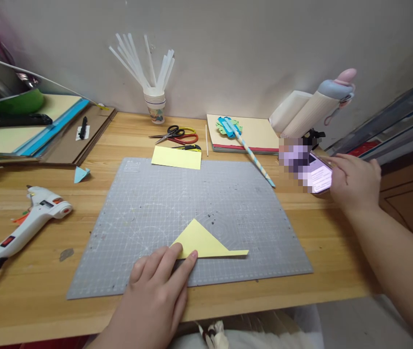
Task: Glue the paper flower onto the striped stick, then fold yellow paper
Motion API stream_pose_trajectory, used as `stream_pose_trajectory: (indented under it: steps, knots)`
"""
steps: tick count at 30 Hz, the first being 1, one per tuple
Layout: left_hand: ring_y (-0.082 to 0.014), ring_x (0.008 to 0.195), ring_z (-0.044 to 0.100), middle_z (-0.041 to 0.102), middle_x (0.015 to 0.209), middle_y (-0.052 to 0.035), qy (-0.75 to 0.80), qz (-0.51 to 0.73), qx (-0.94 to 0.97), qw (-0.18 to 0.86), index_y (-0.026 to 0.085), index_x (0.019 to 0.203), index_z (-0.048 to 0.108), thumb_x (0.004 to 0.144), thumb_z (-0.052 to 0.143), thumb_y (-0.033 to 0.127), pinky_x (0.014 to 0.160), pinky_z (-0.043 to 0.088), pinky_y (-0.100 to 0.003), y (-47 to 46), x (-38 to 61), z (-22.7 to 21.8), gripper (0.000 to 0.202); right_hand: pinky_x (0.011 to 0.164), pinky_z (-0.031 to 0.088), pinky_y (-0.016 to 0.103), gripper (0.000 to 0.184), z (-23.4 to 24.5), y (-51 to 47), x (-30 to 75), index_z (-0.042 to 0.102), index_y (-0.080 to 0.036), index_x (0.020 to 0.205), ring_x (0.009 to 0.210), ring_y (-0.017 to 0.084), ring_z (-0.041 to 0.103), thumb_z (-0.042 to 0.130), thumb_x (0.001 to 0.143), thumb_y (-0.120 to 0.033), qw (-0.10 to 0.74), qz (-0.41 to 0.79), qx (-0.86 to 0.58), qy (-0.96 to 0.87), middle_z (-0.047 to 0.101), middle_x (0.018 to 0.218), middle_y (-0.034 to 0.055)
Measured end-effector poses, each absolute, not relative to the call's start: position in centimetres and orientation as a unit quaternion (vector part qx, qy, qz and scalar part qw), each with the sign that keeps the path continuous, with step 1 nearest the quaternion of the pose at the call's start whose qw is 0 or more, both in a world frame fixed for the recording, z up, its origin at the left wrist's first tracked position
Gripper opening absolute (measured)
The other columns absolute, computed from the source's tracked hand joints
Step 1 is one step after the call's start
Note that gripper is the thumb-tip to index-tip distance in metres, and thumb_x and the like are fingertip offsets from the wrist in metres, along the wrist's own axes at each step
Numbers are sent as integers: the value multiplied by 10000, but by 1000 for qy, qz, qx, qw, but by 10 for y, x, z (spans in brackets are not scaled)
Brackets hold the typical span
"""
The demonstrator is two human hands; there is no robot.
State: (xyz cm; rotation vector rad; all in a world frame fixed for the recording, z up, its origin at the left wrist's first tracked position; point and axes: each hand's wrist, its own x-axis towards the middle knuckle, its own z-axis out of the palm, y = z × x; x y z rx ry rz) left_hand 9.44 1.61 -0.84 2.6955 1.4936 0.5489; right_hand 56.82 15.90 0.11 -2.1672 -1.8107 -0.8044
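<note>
A folded yellow paper (201, 240) lies low on the grey cutting mat (257, 208), peaked at the top with a narrow strip running out to the right. My left hand (161, 281) rests over its lower left part, fingertips pressed down on it. At the right, my right hand (355, 182) is closed at the edge of a phone (322, 177) with a lit screen. Part of the phone is blurred out, and some fingers of that hand are hidden. Another yellow paper piece (176, 158) lies flat at the mat's top edge.
At left are a white glue gun (34, 220), a blue paper scrap (81, 174) and stacked card (64, 140). Scissors (172, 133), a cup of straws (154, 106) and a notepad (253, 128) line the back. A paper-wrapped stick (252, 155) crosses the mat's corner; a bottle (315, 104) leans behind.
</note>
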Motion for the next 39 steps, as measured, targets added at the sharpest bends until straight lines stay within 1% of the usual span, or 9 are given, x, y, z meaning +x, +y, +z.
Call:
stream_pose_trajectory:
  steps: [2,5,7,10,16,22,31,35,39]
  knots:
    - [-215,1033,520,611,1156,-30,480,171,860,9,308,1185,588,856,469,197,825,350,-341,15,94,-10,368,1029,170,395,453,-3,158,577,658,-151,1081,1114,235,499,250,907,-242,123,-289,-736,-599,601,1201,127]
    - [-214,1030,519,602,1154,-35,480,171,861,7,311,1188,582,859,455,184,824,360,-341,16,94,-10,374,1064,87,444,428,-11,155,588,695,-176,994,1156,259,462,291,883,-265,144,-310,-734,-587,578,1231,109]
    - [-213,1025,521,600,1148,-36,479,172,861,6,312,1182,584,859,449,179,821,366,-341,16,95,-10,374,1079,29,462,429,-16,152,591,685,-207,1029,1244,253,378,287,898,-299,147,-320,-722,-595,520,1314,82]
    - [-220,1030,519,595,1151,-41,482,168,860,7,313,1181,584,855,449,176,814,372,-345,16,95,-9,378,1081,3,492,433,-20,147,589,635,-261,1136,1326,224,259,261,932,-338,127,-318,-714,-610,419,1419,37]
    - [-230,1054,506,578,1170,-51,478,153,865,14,308,1211,561,847,467,173,825,378,-359,15,94,-10,400,1073,-44,489,457,-23,147,587,605,-253,1199,1338,213,235,237,956,-371,125,-321,-717,-606,406,1428,50]
    - [-235,1045,501,574,1159,-60,475,153,867,7,294,1205,566,844,458,150,803,376,-359,16,94,-10,403,1050,-60,474,451,-24,150,589,652,-242,1142,1311,229,279,269,954,-389,123,-328,-706,-616,466,1373,86]
    - [-222,1035,509,583,1149,-47,480,168,861,15,303,1186,577,852,457,169,810,375,-353,15,94,-10,379,1072,-84,427,512,-19,144,583,603,-207,1212,1333,211,255,186,960,-368,146,-321,-708,-611,430,1398,87]
    - [-232,1048,498,575,1163,-59,476,159,865,16,296,1204,565,854,460,168,814,377,-366,15,94,-11,387,1087,-41,482,496,-14,146,568,558,-237,1252,1350,212,222,176,964,-368,115,-304,-721,-612,379,1442,52]
    - [-234,1056,487,568,1165,-60,472,156,867,18,296,1213,556,847,465,153,816,380,-369,15,93,-12,404,1064,7,569,447,-8,153,553,489,-328,1306,1368,237,177,214,961,-397,30,-280,-740,-610,303,1490,29]
